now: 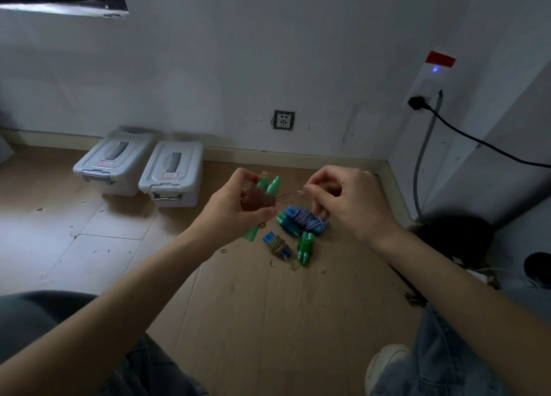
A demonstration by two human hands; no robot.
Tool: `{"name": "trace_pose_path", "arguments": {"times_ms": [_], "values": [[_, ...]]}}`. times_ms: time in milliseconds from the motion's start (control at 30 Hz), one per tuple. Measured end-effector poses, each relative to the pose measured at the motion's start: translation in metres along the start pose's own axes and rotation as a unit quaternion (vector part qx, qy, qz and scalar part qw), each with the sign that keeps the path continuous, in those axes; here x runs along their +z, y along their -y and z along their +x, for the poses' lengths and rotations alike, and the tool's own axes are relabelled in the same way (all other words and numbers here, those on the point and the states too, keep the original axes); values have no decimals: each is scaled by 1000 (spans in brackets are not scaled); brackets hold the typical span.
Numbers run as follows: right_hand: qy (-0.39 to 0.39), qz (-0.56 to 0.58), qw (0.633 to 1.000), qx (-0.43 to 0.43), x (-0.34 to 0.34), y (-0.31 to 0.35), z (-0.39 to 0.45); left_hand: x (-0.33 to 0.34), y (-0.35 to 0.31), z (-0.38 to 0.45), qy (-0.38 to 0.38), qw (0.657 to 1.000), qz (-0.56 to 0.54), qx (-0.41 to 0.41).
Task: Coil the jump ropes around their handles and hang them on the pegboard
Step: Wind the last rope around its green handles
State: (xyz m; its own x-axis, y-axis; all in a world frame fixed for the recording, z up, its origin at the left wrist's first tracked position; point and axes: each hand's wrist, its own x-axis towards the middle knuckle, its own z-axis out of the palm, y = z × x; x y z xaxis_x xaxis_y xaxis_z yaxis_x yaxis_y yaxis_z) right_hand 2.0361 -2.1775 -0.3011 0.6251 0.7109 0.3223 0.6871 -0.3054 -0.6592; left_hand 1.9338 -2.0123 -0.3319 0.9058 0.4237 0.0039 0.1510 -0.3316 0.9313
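Left hand: our left hand (238, 205) grips a pair of green handles (269, 187) held side by side, a dark red rope (257, 200) coiled thickly around their middle; the pointed ends of the handles aim toward 1 o'clock.
Right hand: our right hand (346, 199) pinches the loose end of that red rope between thumb and fingers, the strand running taut from the coil toward 3 o'clock.
On the floor: three more ropes already coiled lie on the wooden floor (268, 321) just below our hands: a blue-and-white rope on blue handles (307, 220) at 5 o'clock from the red coil, a multicoloured one on blue handles (277, 245) at 6 o'clock, and a green-handled one (305, 248) just beside it.
Against the wall: two grey lidded boxes (173, 173) stand side by side at 10 o'clock from our hands.
Wall: a socket (283, 120) at 12 o'clock; a black cable (477, 139) plugged in at 2 o'clock.
Foreground: our knees in jeans (447, 366) frame the floor.
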Motion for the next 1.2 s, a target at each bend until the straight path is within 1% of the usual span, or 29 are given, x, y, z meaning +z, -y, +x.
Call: {"name": "trace_pose_path", "arguments": {"times_ms": [100, 167, 200, 233, 300, 333, 367, 433, 467, 500, 533, 567, 600, 667, 700, 733, 767, 800, 867, 967, 1033, 1100, 1200], "values": [[-7, 112, 991, 76, 1, -3, 5, 5, 5, -2, -6, 989, 130, 70], [-11, 204, 969, 139, -1, -6, 8, 7, 6, -1, -8, 982, 167, 92], [-10, 246, 955, 164, -2, -7, 8, 7, 7, -1, -6, 982, 169, 88], [-7, 277, 944, 181, -3, -9, 8, 6, 6, 0, -1, 987, 146, 69], [8, 314, 930, 193, -3, -11, 8, 3, 2, 2, 14, 999, 37, -5], [24, 336, 923, 185, -4, -10, 7, 3, 0, 2, 22, 998, -25, -54], [40, 365, 914, 173, -4, -10, 7, 4, -1, 2, 30, 993, -62, -92], [77, 433, 885, 152, -3, -8, 9, 6, -3, 1, 63, 988, -61, -125], [99, 450, 876, 142, -2, -6, 9, 8, -4, -2, 87, 986, -54, -133], [117, 451, 874, 135, 0, -5, 8, 11, -4, -4, 113, 983, -49, -139], [124, 439, 879, 137, 2, -4, 8, 13, -4, -7, 136, 979, -43, -145], [118, 405, 895, 142, 4, -3, 7, 16, -4, -9, 151, 977, -35, -149], [99, 345, 923, 140, 7, -3, 5, 18, -5, -11, 157, 976, -25, -148], [54, 163, 980, 97, 12, -5, 4, 23, -5, -12, 156, 978, -8, -141], [42, 59, 996, 57, 16, -6, 3, 25, -6, -13, 156, 978, -10, -141], [37, -40, 998, 10, 19, -6, 2, 27, -6, -14, 157, 977, -18, -141], [39, -119, 992, -35, 23, -7, 1, 28, -6, -15, 156, 977, -29, -140], [48, -163, 983, -64, 26, -8, 1, 29, -6, -15, 153, 978, -37, -135], [76, -170, 980, -77, 29, -8, 3, 30, -4, -15, 144, 981, -43, -123], [128, -104, 985, -51, 33, -8, 3, 30, 0, -14, 122, 985, -42, -114], [162, -96, 981, -38, 33, -10, 4, 29, 2, -13, 114, 987, -27, -107], [159, -83, 983, -42, 27, -11, 7, 29, 3, -14, 109, 989, -15, -96], [123, -25, 992, -31, 14, -12, 11, 25, 1, -15, 90, 993, 0, -78]]}}
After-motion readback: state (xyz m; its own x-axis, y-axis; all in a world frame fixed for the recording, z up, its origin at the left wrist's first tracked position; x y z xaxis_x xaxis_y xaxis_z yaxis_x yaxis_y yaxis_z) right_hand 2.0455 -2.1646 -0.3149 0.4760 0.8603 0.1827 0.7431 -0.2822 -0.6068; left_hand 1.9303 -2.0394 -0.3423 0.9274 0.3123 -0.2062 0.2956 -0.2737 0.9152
